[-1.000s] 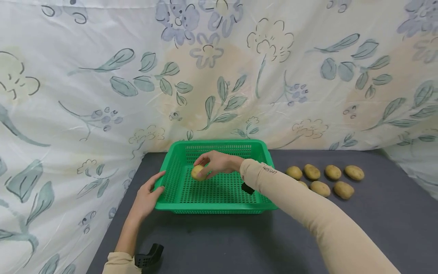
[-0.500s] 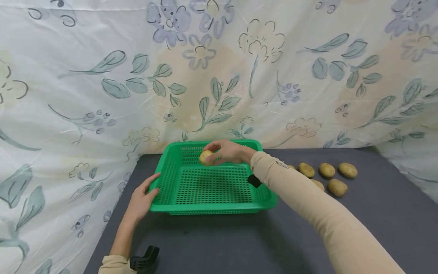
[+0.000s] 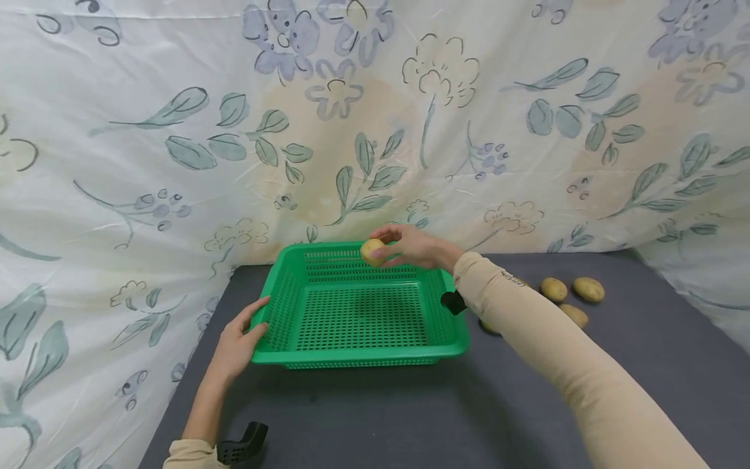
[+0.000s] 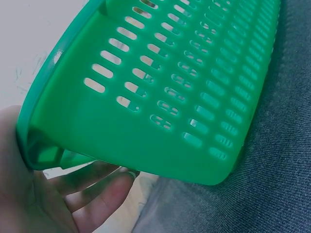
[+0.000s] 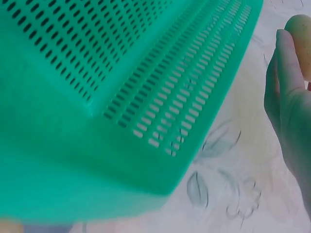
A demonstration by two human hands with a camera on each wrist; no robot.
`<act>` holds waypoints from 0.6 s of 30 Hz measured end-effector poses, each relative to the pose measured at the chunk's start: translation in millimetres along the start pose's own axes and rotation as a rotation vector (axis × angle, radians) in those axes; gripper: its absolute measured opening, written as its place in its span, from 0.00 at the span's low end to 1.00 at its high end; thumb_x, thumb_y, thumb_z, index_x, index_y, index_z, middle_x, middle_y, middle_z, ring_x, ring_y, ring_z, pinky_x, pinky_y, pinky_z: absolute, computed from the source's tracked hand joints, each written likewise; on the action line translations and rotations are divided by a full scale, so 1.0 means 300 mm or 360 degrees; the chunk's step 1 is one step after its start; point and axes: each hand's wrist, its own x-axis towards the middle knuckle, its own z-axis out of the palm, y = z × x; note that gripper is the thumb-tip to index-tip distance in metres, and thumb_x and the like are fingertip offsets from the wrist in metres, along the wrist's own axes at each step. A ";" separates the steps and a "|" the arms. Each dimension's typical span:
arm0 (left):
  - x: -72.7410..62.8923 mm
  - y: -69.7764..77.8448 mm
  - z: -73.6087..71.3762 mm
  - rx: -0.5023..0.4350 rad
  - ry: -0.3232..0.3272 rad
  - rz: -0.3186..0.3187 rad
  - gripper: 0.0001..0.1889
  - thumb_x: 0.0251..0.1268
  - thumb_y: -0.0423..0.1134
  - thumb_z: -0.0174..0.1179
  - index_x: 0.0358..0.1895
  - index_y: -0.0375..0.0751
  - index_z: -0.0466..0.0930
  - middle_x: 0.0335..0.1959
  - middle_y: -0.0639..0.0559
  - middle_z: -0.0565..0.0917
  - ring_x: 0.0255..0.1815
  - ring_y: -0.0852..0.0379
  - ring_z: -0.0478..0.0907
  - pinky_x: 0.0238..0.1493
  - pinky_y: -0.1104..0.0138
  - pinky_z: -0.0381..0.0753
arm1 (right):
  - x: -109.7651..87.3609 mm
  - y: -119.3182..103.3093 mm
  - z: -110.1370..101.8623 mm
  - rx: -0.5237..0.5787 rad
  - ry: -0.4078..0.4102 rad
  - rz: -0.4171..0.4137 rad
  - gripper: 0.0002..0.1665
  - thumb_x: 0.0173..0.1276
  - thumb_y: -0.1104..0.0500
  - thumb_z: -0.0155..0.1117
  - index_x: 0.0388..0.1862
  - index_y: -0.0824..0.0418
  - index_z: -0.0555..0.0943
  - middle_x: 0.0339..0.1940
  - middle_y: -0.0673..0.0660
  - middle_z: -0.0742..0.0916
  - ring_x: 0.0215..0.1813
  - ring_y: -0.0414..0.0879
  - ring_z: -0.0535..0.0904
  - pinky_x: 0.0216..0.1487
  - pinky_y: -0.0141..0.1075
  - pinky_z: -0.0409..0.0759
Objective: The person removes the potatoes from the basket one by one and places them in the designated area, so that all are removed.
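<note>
A green plastic basket [image 3: 357,356] with slotted walls sits on the dark table, no potatoes visible inside it. My left hand [image 3: 233,345] grips its left rim; in the left wrist view the fingers [image 4: 104,194] reach beneath that edge. Above the basket's far right part, my right hand [image 3: 418,249] holds a yellow potato [image 3: 371,253] between thumb and fingers. The right wrist view catches that potato [image 5: 300,43] at its right edge, beyond the basket's rim.
Several potatoes lie on the table right of the basket, among them one potato [image 3: 553,289] and another potato [image 3: 588,289] further right. The right sleeve [image 3: 545,345] hides some of them. A floral curtain [image 3: 375,130] hangs behind the table.
My right hand has lifted the potato from low inside the basket, moving up and to the right. The left hand stays on the rim. The head view has shifted slightly.
</note>
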 end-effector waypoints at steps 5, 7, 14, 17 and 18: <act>-0.004 0.003 0.001 0.0007 0.0014 -0.0012 0.26 0.75 0.38 0.46 0.74 0.45 0.58 0.68 0.31 0.62 0.55 0.38 0.71 0.40 0.57 0.71 | -0.043 -0.008 -0.062 0.0028 0.0037 -0.0028 0.33 0.67 0.72 0.58 0.70 0.70 0.61 0.62 0.66 0.67 0.59 0.58 0.70 0.55 0.46 0.73; -0.005 0.004 0.002 0.0014 0.0017 -0.0010 0.26 0.75 0.38 0.46 0.74 0.45 0.58 0.69 0.31 0.62 0.57 0.39 0.71 0.41 0.58 0.71 | -0.061 -0.007 -0.090 0.0021 0.0049 -0.0044 0.34 0.68 0.72 0.57 0.71 0.71 0.58 0.63 0.66 0.67 0.60 0.58 0.70 0.57 0.48 0.71; -0.006 0.012 0.006 0.0018 0.0017 -0.0016 0.26 0.75 0.39 0.46 0.74 0.44 0.57 0.68 0.31 0.63 0.54 0.39 0.72 0.40 0.59 0.72 | -0.125 -0.004 -0.182 -0.0005 0.0163 -0.0036 0.33 0.68 0.69 0.59 0.70 0.68 0.60 0.64 0.64 0.67 0.60 0.57 0.70 0.57 0.46 0.72; -0.004 0.014 0.007 0.0015 0.0017 -0.0016 0.26 0.75 0.38 0.46 0.74 0.44 0.57 0.68 0.31 0.63 0.53 0.39 0.72 0.38 0.60 0.72 | -0.150 0.002 -0.220 0.0007 0.0194 -0.0041 0.35 0.68 0.67 0.61 0.71 0.67 0.60 0.63 0.64 0.67 0.59 0.56 0.71 0.59 0.48 0.69; -0.003 0.014 0.007 0.0015 0.0016 -0.0015 0.26 0.75 0.38 0.46 0.74 0.44 0.57 0.68 0.31 0.63 0.54 0.40 0.72 0.39 0.60 0.72 | -0.159 0.004 -0.233 0.0006 0.0206 -0.0043 0.35 0.68 0.67 0.61 0.71 0.67 0.59 0.63 0.64 0.67 0.59 0.55 0.72 0.60 0.49 0.68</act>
